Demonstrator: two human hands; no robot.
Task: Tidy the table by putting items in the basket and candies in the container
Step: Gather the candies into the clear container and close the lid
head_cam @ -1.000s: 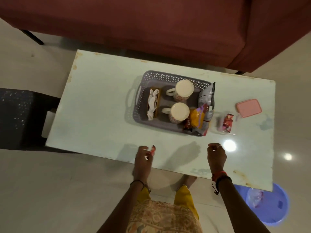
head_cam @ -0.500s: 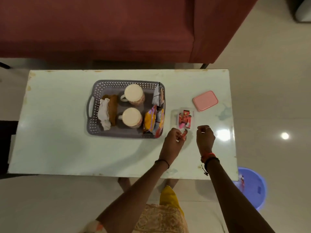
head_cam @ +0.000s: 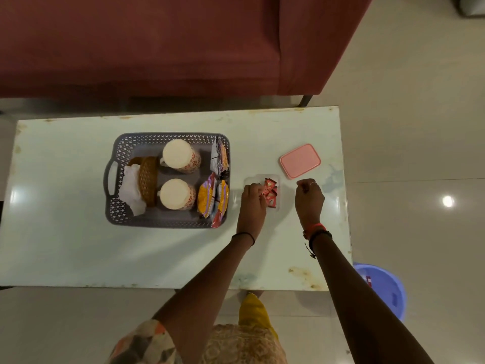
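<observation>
A small clear container (head_cam: 279, 180) stands on the white table (head_cam: 65, 245), right of the grey basket (head_cam: 168, 136), and holds several red candies (head_cam: 272, 197). My left hand (head_cam: 252, 206) is over the container's left side, fingers pinched on a red candy (head_cam: 262, 194) at its rim. My right hand (head_cam: 309, 199) rests just right of the container with its fingers curled shut; nothing shows in it. The container's pink lid (head_cam: 300, 161) lies apart, behind the right hand. The basket holds two mugs (head_cam: 180, 156), snack packets (head_cam: 212, 199), a white napkin (head_cam: 130, 191) and a wicker piece (head_cam: 148, 179).
A red sofa (head_cam: 157, 43) runs along the table's far side. A blue bin (head_cam: 381, 288) stands on the floor by the table's near right corner. The table's right edge is close to my right wrist.
My left hand has carried the red candy from the table's near edge to the container. My right hand has moved forward beside the container. The view has shifted to the right.
</observation>
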